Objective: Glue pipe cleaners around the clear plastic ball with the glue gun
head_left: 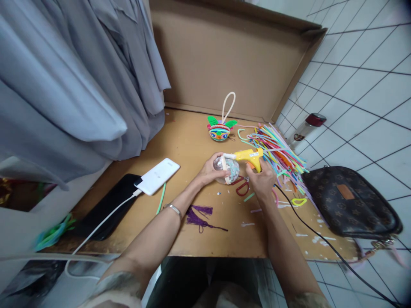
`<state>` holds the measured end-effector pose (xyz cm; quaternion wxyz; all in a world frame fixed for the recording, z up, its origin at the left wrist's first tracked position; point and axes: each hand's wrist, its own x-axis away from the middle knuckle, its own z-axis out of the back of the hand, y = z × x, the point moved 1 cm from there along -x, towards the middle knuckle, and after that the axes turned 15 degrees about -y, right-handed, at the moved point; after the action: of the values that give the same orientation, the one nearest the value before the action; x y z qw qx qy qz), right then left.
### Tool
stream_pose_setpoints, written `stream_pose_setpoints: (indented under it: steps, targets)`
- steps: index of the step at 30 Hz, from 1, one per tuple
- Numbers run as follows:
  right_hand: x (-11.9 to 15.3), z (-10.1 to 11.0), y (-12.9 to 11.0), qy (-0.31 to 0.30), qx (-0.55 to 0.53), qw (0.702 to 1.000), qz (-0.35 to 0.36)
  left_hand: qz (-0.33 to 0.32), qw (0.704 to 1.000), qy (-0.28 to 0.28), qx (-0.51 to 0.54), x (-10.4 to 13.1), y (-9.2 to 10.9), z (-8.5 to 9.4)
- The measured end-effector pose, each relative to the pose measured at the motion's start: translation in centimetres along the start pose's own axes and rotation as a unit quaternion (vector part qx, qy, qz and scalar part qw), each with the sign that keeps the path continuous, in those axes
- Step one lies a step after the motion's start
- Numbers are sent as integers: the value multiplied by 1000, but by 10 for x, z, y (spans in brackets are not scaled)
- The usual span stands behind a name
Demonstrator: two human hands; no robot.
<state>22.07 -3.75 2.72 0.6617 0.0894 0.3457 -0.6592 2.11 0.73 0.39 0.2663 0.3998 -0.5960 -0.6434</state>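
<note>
My left hand [211,170] is closed around a clear round ball [232,169] with pale bluish filling and a whitish band around it. In my right hand [262,177] is a yellow hot glue gun [248,157], its white nozzle pointing left at the top of the ball. My fingers are wrapped round its handle near the orange trigger. Partly hidden behind the ball lie red-handled scissors [243,188]. Beyond my hands stands a colourful lion-head ornament [219,131] with green ears and a white loop. Purple tassels [199,217] lie nearer me.
A heap of coloured pipe cleaners [279,149] lies at the right, by a brown patterned bag [351,203] and a clear bottle [306,128]. At the left are a white power bank [158,176] with a cable and a black item [109,209]. Cardboard [231,60] stands behind.
</note>
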Motion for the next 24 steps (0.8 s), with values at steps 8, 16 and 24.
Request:
stream_pose_setpoints:
  steps: [8, 16, 24]
  targets:
    - [2, -3, 1, 13, 17, 1000, -17, 1, 1000, -4, 3, 0, 2, -1]
    - [2, -3, 0, 24, 17, 1000, -10, 0, 1000, -1, -9, 0, -1, 1]
    - [1, 0, 2, 25, 8, 1000, 13, -3, 1000, 0, -6, -1, -1, 1]
